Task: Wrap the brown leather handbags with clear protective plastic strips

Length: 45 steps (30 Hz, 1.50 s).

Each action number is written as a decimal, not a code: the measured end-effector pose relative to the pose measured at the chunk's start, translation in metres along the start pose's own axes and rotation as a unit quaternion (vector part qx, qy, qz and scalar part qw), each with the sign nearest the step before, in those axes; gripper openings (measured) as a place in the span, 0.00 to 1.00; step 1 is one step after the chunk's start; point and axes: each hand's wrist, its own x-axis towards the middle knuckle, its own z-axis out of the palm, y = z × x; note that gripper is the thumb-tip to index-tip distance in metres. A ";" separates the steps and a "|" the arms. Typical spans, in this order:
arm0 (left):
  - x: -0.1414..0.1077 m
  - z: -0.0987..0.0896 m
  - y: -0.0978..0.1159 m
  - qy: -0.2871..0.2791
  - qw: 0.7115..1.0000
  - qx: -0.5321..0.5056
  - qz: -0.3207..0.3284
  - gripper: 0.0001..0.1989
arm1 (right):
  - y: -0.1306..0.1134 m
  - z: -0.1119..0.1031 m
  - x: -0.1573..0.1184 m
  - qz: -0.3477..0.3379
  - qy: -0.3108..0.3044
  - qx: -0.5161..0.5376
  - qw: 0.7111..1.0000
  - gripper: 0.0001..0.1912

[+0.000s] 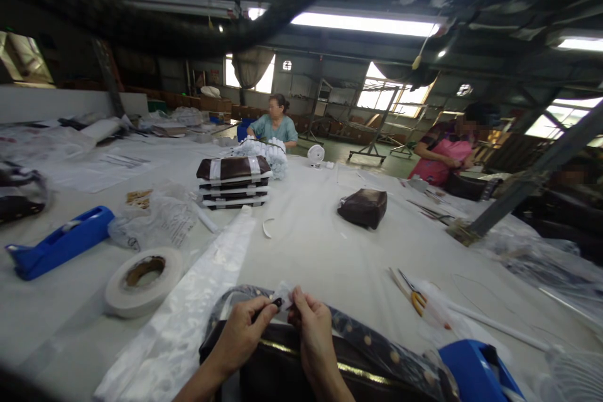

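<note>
A dark brown bag with a gold zipper lies at the bottom centre, close to me. Above its zipper, my left hand pinches a small black piece between thumb and fingers. My right hand is closed on a small piece of clear plastic, just right of the black piece. Behind the hands runs a dark, dotted strap wrapped in clear plastic. The lower part of the bag is cut off by the frame.
Left are a blue tape dispenser, a white tape roll and stacked brown bags. A brown pouch lies beyond. Right are orange-handled scissors, a blue dispenser and a slanted metal post. People stand across the table.
</note>
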 end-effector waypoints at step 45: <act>0.002 0.001 -0.008 0.081 0.975 -0.206 -0.035 0.20 | -0.037 0.034 -0.005 -0.191 -0.103 -0.280 0.935 0.20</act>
